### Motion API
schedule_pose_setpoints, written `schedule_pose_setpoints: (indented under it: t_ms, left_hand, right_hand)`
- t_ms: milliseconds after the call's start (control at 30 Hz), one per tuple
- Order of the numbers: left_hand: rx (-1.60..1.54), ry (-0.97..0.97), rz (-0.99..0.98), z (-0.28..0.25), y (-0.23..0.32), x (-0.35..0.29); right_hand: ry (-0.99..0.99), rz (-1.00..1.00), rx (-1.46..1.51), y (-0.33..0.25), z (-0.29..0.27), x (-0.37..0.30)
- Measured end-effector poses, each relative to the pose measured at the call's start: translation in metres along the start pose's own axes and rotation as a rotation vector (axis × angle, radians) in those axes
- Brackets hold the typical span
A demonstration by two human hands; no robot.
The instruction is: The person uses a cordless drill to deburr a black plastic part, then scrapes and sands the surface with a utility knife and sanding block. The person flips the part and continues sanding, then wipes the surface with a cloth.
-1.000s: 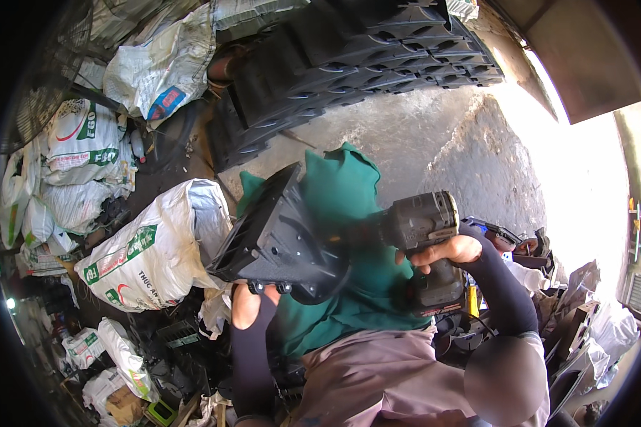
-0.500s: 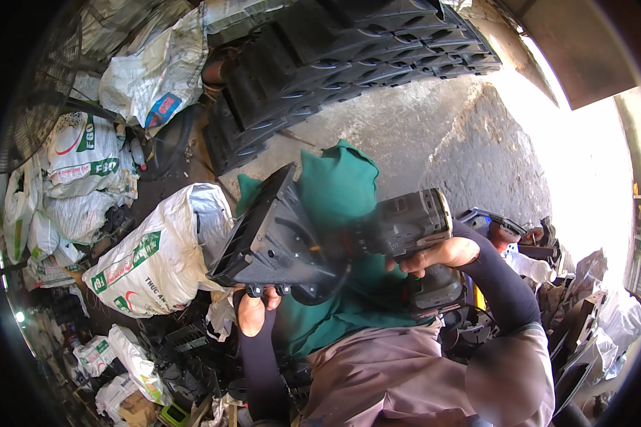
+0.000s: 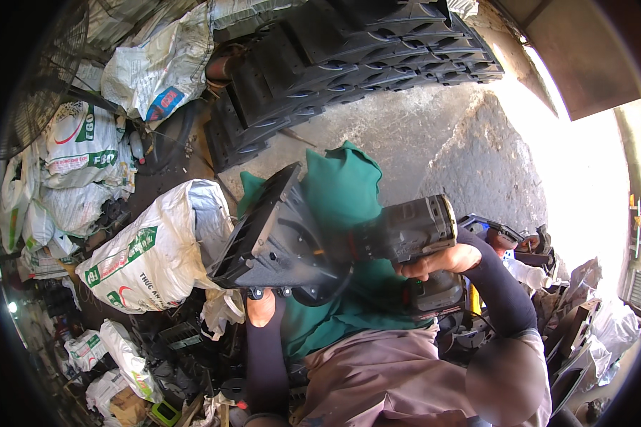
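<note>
My left hand [image 3: 261, 307] grips the lower edge of a black plastic moulded part [image 3: 267, 245], its fingers partly hidden behind it. The part stands tilted over my lap, with a wide ribbed face and a rounded lower piece. My right hand [image 3: 440, 262] is wrapped round the grip of a dark cordless drill [image 3: 417, 220], which has a battery at its base. The drill's front end points left at the part. Blur there hides its tip, so I cannot tell whether it touches. Green cloth [image 3: 340, 188] covers my legs behind both.
A white printed sack [image 3: 146, 252] stands open left of the part. More sacks [image 3: 85, 146] and a fan [image 3: 46, 78] are farther left. Black plastic parts [image 3: 342, 64] are stacked at the far side, beyond the concrete floor [image 3: 406, 128]. Mixed scrap [image 3: 584, 313] lies at right.
The view has shifted slightly. Both hands keep hold of the plastic part and the drill, nearly in place. Fewer of my left fingers show beneath the part.
</note>
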State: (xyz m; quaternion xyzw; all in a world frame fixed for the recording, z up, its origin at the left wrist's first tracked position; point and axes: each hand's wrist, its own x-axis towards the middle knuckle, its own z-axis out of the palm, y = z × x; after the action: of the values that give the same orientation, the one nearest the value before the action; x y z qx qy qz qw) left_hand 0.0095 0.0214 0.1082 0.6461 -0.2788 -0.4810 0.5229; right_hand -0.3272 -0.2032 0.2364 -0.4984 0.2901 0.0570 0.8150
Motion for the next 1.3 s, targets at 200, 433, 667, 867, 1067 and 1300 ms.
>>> schedule_pose_setpoints:
  t_ms: [200, 433, 667, 867, 1067, 1300]
  left_hand:
    - [-0.03, 0.033, 0.125, 0.001, -0.034, -0.001]
    - [-0.004, 0.127, 0.14, 0.032, 0.036, 0.001]
    - [-0.217, -0.217, -0.15, 0.072, 0.106, 0.026]
    - [-0.293, -0.28, -0.057, 0.058, 0.08, 0.028]
    - [-0.163, -0.266, -0.089, 0.048, 0.063, 0.038]
    - [-0.313, -0.425, -0.061, 0.044, 0.054, 0.045]
  right_hand:
    - [0.168, -0.424, -0.278, -0.012, 0.008, -0.001]
    - [0.082, -0.066, -0.081, -0.011, 0.002, -0.009]
    - [0.075, -0.113, 0.244, 0.01, -0.024, -0.005]
    - [0.059, -0.057, 0.218, 0.014, -0.027, -0.004]
    - [0.074, -0.05, 0.219, 0.011, -0.023, -0.002]
    - [0.096, -0.105, 0.27, 0.007, -0.018, -0.004]
